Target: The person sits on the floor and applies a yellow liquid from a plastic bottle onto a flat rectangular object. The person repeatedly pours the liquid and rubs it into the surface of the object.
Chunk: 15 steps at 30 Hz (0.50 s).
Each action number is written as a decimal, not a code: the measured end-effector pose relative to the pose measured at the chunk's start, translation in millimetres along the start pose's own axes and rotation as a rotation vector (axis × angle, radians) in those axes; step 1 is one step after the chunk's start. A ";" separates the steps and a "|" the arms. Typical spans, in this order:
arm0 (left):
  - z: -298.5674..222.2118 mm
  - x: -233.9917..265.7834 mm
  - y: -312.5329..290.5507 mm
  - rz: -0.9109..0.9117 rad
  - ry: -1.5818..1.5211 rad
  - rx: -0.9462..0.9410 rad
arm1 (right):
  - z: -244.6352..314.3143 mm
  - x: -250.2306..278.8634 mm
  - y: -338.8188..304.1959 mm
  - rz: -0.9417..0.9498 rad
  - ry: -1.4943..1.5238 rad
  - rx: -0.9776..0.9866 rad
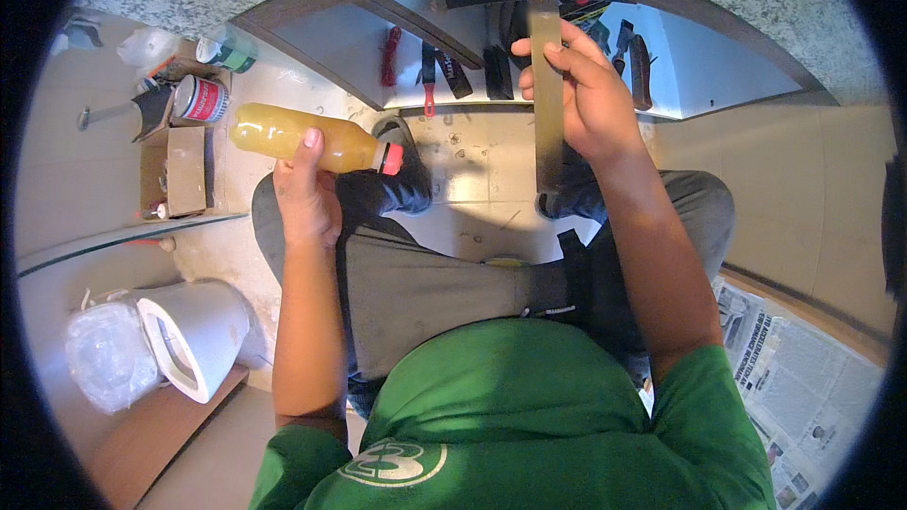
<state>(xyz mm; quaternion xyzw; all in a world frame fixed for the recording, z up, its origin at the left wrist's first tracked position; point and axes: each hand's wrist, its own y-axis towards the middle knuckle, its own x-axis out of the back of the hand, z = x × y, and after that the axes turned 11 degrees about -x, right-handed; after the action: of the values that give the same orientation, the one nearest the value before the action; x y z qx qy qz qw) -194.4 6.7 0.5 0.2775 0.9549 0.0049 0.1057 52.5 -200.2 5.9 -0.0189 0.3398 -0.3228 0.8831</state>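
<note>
One head-worn fisheye view looks steeply down from above the person's chest, facing forward over the lap toward the floor (472, 165) and an open cabinet (529, 66) at twelve o'clock. It sits close; the forearms enter from six o'clock, and straight edges bend near the rim.

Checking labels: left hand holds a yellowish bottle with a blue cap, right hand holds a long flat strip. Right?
Not quite. In the head view the bottle of yellowish liquid in the left hand has a red cap, not a blue one. The rest stands: the right hand holds a long flat strip.
</note>
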 end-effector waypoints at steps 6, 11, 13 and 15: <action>-1.7 -0.8 -1.3 -0.017 -0.003 0.019 | -2.5 16.2 19.9 0.056 0.068 -0.015; -2.4 0.4 -0.5 0.007 0.003 0.025 | 3.2 18.9 22.5 0.067 0.034 -0.021; -3.5 -0.8 -1.0 0.015 0.003 0.022 | 2.2 18.3 21.1 0.076 0.006 -0.018; -2.7 -0.7 -0.6 0.017 -0.001 0.018 | 0.3 18.5 21.2 0.092 -0.005 -0.021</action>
<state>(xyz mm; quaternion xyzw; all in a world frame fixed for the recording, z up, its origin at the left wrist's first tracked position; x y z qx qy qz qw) -194.7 5.9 3.3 0.2868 0.9524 -0.0029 0.1036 74.8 -194.3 -10.1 -0.0135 0.3413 -0.2780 0.8978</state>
